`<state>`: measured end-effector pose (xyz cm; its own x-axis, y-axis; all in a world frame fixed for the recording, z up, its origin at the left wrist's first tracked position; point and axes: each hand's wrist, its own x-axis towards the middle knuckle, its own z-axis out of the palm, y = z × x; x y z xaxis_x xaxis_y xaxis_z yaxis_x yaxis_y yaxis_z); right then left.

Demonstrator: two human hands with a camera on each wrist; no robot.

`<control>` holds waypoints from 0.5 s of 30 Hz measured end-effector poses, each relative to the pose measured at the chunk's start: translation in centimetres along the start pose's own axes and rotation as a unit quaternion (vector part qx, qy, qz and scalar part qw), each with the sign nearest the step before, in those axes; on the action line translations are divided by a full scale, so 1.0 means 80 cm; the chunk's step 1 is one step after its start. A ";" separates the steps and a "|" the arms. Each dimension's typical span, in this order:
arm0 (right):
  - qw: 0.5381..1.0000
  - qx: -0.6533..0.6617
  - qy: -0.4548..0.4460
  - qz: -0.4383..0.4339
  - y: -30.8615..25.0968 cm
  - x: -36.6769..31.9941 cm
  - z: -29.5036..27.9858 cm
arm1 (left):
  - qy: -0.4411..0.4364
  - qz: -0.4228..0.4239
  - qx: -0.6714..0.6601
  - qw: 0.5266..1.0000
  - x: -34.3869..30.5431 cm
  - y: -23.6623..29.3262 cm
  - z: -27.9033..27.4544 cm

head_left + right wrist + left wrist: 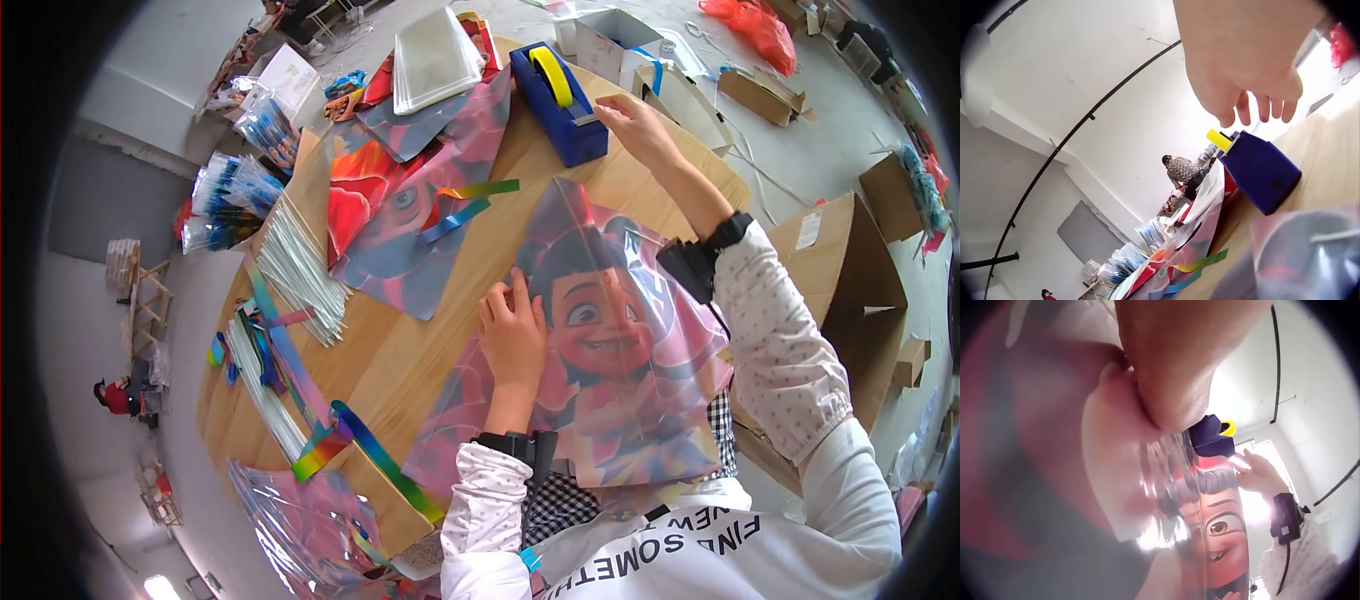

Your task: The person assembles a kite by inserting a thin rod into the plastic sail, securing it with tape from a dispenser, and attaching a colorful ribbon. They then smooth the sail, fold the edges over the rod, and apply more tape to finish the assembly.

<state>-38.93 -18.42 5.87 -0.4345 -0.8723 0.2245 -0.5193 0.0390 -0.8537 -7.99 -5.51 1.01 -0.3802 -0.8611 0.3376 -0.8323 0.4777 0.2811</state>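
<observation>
A printed plastic sheet with a cartoon face lies over the near side of the wooden table, its lower end reaching the person's lap. The left hand rests on the sheet's left part, fingers extended. At the table's far edge stands a blue tape dispenser with a yellow roll. The right hand is just right of the dispenser; in the right wrist view the hand hangs above the dispenser, fingers extended and apart from it. The left wrist view shows the sheet's face close up.
White sticks and rainbow ribbons lie on the table's left side. More printed sheets and a stack of clear sheets lie at the back. Wrapped bundles sit at the left edge. Cardboard boxes stand on the right.
</observation>
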 end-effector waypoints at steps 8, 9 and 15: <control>0.979 0.075 -0.102 0.162 -0.028 0.023 0.003 | 0.041 -0.003 -0.066 0.997 -0.027 -0.001 -0.002; 0.973 0.080 -0.116 0.182 -0.035 0.024 0.001 | 0.041 -0.003 -0.070 0.997 -0.030 -0.002 -0.002; 0.941 0.208 -0.017 0.264 -0.063 0.016 0.013 | 0.053 -0.013 -0.087 0.995 -0.029 -0.001 -0.004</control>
<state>-36.08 -20.23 9.92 -0.5238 -0.7999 -0.2929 0.0997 0.2840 -0.9536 -6.95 -3.50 0.48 -0.3077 -0.8548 0.4178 -0.7553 0.4865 0.4392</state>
